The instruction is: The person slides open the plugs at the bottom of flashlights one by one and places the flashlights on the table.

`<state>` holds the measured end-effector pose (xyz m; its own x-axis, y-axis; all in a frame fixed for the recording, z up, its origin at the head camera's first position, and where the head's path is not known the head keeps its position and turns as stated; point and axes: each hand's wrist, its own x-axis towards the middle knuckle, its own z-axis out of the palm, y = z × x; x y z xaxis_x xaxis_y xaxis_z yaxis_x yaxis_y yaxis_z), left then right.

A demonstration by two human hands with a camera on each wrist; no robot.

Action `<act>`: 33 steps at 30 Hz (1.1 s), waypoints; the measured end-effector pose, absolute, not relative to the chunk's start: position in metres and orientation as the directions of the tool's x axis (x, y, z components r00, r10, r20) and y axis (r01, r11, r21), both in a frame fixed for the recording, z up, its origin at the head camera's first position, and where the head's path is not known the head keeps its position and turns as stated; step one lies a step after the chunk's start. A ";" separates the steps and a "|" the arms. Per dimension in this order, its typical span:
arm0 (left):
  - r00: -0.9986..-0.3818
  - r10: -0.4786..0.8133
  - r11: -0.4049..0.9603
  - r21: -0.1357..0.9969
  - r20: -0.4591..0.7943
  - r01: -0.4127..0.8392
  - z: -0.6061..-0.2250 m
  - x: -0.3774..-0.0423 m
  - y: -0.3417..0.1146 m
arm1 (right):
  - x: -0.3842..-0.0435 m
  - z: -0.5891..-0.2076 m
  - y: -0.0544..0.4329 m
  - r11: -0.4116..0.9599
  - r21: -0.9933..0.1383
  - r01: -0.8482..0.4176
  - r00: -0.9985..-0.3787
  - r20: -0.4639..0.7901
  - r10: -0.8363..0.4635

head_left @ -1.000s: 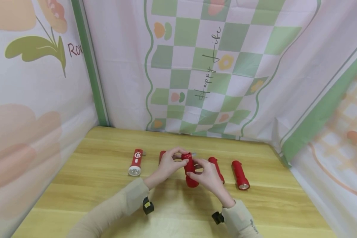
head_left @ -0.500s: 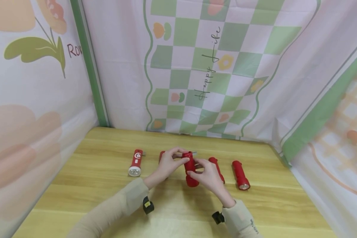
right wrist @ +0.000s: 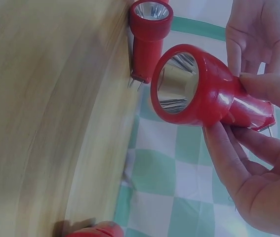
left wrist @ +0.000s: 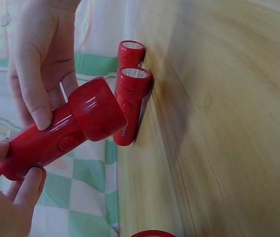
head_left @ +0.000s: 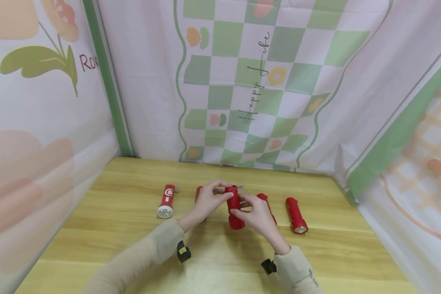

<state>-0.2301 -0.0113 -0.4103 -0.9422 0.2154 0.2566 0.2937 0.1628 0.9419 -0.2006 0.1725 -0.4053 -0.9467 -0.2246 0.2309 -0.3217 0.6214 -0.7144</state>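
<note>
A red flashlight [head_left: 235, 209] is held in both hands above the table, its lamp end toward the person. My left hand [head_left: 207, 202] pinches it near the tail between thumb and fingers. My right hand [head_left: 258, 213] grips it closer to the lamp end, thumb on one side and fingers on the other. Metal pins [head_left: 240, 187] stick out of the tail. In the left wrist view a slide switch [left wrist: 68, 143] shows on the body. The right wrist view looks into its shiny reflector [right wrist: 178, 83].
On the wooden table [head_left: 220, 265] lie a red-and-white flashlight [head_left: 166, 201] at left, a red flashlight [head_left: 198, 192] partly behind my left hand, another [head_left: 267, 206] partly behind my right hand, and one more [head_left: 296, 215] at right. Patterned curtains [head_left: 242, 81] surround the table.
The held flashlight has risen very slightly and its tail pins show at a slightly different angle. Both hands keep their hold. The head view has shifted a little.
</note>
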 end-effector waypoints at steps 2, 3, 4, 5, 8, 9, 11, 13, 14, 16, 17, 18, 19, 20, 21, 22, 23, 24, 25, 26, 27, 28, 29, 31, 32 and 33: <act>-0.943 0.214 0.167 0.941 0.256 0.294 -0.410 -0.231 -0.011 | -0.201 -0.405 0.173 0.622 -0.717 -0.315 -0.949 0.223 -0.223; -0.942 0.214 0.169 0.940 0.260 0.298 -0.410 -0.231 -0.011 | -0.201 -0.405 0.173 0.621 -0.719 -0.312 -0.950 0.221 -0.221; -0.941 0.214 0.172 0.939 0.260 0.299 -0.410 -0.231 -0.010 | -0.200 -0.405 0.173 0.622 -0.719 -0.309 -0.951 0.219 -0.219; -0.942 0.213 0.175 0.939 0.259 0.297 -0.410 -0.231 -0.010 | -0.200 -0.405 0.173 0.622 -0.720 -0.307 -0.951 0.217 -0.218; -0.941 0.213 0.178 0.937 0.262 0.301 -0.410 -0.232 -0.009 | -0.200 -0.405 0.173 0.626 -0.719 -0.302 -0.953 0.216 -0.212; -0.940 0.214 0.177 0.935 0.267 0.306 -0.410 -0.232 -0.009 | -0.200 -0.405 0.173 0.629 -0.718 -0.299 -0.954 0.215 -0.209; -0.940 0.211 0.176 0.935 0.270 0.308 -0.411 -0.233 -0.008 | -0.200 -0.405 0.173 0.634 -0.714 -0.297 -0.955 0.211 -0.209; -0.938 0.208 0.177 0.933 0.276 0.314 -0.411 -0.234 -0.008 | -0.200 -0.405 0.173 0.636 -0.714 -0.293 -0.956 0.207 -0.208; -0.939 0.206 0.176 0.934 0.274 0.312 -0.411 -0.234 -0.008 | -0.200 -0.404 0.173 0.637 -0.714 -0.292 -0.956 0.205 -0.208; -0.940 0.204 0.176 0.934 0.274 0.311 -0.411 -0.235 -0.008 | -0.201 -0.404 0.173 0.636 -0.714 -0.292 -0.956 0.204 -0.210; -0.940 0.203 0.178 0.934 0.273 0.310 -0.411 -0.235 -0.008 | -0.201 -0.404 0.173 0.636 -0.714 -0.291 -0.957 0.202 -0.210; -0.941 0.205 0.178 0.935 0.270 0.307 -0.410 -0.235 -0.007 | -0.201 -0.404 0.173 0.636 -0.715 -0.290 -0.957 0.201 -0.210; -0.941 0.206 0.178 0.936 0.267 0.305 -0.410 -0.235 -0.007 | -0.202 -0.404 0.173 0.638 -0.714 -0.287 -0.958 0.199 -0.209; -0.942 0.208 0.176 0.937 0.263 0.300 -0.410 -0.235 -0.008 | -0.202 -0.404 0.173 0.639 -0.714 -0.286 -0.958 0.199 -0.207; -0.943 0.209 0.175 0.939 0.257 0.295 -0.410 -0.236 -0.008 | -0.202 -0.404 0.173 0.639 -0.715 -0.283 -0.959 0.196 -0.205; -0.945 0.210 0.174 0.941 0.252 0.290 -0.410 -0.236 -0.008 | -0.202 -0.404 0.173 0.640 -0.716 -0.278 -0.960 0.192 -0.202; -0.946 0.211 0.169 0.944 0.246 0.283 -0.410 -0.236 -0.008 | -0.203 -0.404 0.173 0.641 -0.716 -0.275 -0.961 0.190 -0.201; -0.948 0.210 0.165 0.947 0.239 0.276 -0.410 -0.237 -0.008 | -0.203 -0.404 0.173 0.642 -0.716 -0.273 -0.962 0.187 -0.201; -0.950 0.210 0.161 0.950 0.233 0.269 -0.410 -0.237 -0.008 | -0.203 -0.404 0.173 0.644 -0.716 -0.271 -0.962 0.184 -0.200; -0.951 0.209 0.157 0.952 0.229 0.264 -0.409 -0.237 -0.008 | -0.203 -0.405 0.173 0.645 -0.714 -0.271 -0.962 0.183 -0.201; -0.950 0.207 0.156 0.951 0.232 0.266 -0.409 -0.237 -0.008 | -0.204 -0.404 0.173 0.648 -0.713 -0.269 -0.963 0.180 -0.202; -0.950 0.207 0.154 0.952 0.232 0.266 -0.409 -0.238 -0.008 | -0.204 -0.405 0.173 0.649 -0.712 -0.268 -0.963 0.178 -0.202; -0.950 0.206 0.152 0.952 0.233 0.266 -0.409 -0.238 -0.007 | -0.204 -0.405 0.173 0.650 -0.711 -0.268 -0.963 0.177 -0.202; -0.949 0.206 0.154 0.949 0.241 0.274 -0.409 -0.239 -0.007 | -0.205 -0.405 0.173 0.650 -0.712 -0.264 -0.964 0.176 -0.199; -0.947 0.206 0.154 0.948 0.245 0.279 -0.409 -0.240 -0.007 | -0.205 -0.405 0.173 0.649 -0.714 -0.263 -0.965 0.175 -0.198; -0.947 0.205 0.154 0.947 0.247 0.281 -0.408 -0.240 -0.007 | -0.205 -0.405 0.173 0.648 -0.716 -0.260 -0.965 0.174 -0.195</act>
